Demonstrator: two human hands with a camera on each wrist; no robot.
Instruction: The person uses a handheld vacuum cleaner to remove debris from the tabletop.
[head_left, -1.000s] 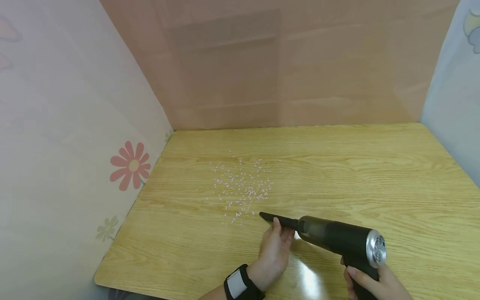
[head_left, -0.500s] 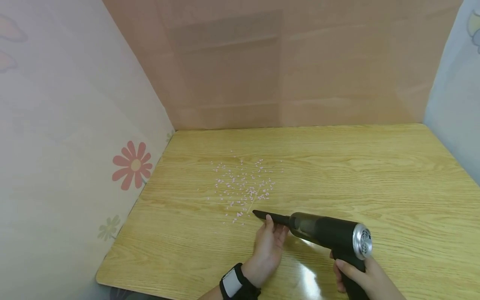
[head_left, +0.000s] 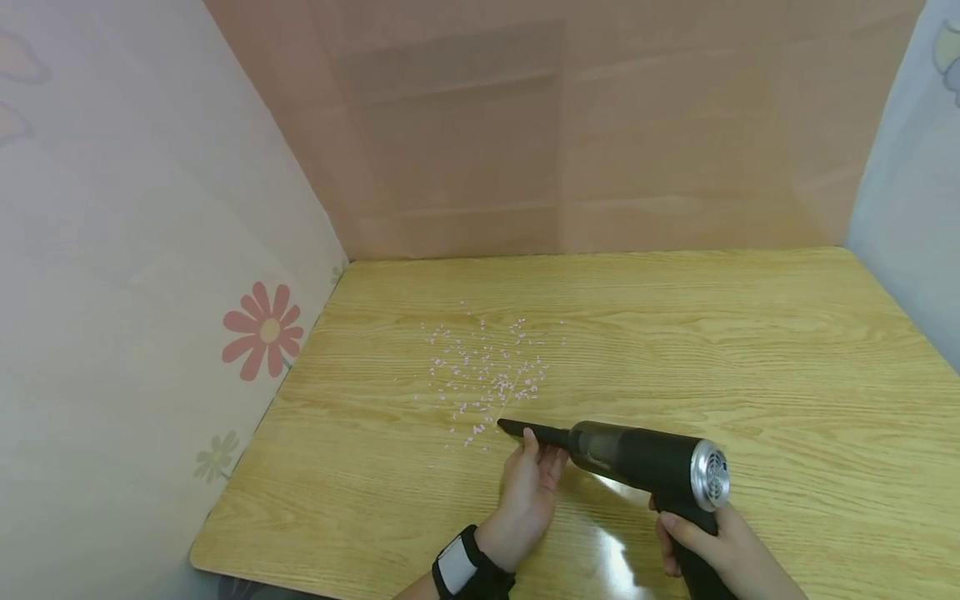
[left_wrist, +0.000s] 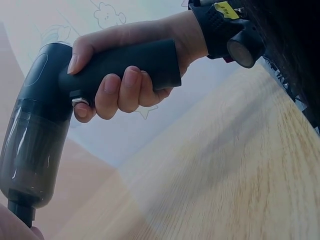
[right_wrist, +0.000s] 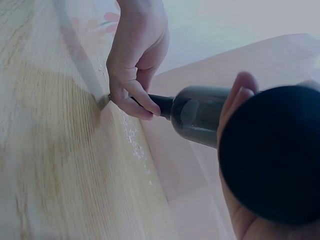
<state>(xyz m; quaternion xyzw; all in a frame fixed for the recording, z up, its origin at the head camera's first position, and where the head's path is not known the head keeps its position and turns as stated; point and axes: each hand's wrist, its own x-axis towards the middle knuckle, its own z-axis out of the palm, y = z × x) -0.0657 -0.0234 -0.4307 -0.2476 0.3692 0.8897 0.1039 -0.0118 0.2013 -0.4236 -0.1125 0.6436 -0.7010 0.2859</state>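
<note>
A black handheld vacuum cleaner (head_left: 637, 454) with a silver round rear end and a smoky see-through front chamber is held above the table. My right hand (head_left: 708, 542) grips its handle, fingers curled round it, as the left wrist view shows clearly (left_wrist: 125, 65). Near the nozzle's tip, my left hand (head_left: 531, 492) pinches the slim black nozzle (head_left: 543, 434) between thumb and fingers, also visible in the right wrist view. The tip points left, at the near edge of a scatter of small pale paper bits (head_left: 487, 375) on the wood.
The wood-grain table (head_left: 712, 333) reaches back to a brown-pink covered wall (head_left: 480, 150). A pale wall with printed flowers (head_left: 262, 332) borders the left side, and another pale wall (head_left: 911, 183) the right. A bright light reflection (head_left: 617, 567) lies near the front.
Both hands have moved left with the vacuum cleaner, bringing the nozzle tip closer to the paper bits. The scatter itself looks much the same.
</note>
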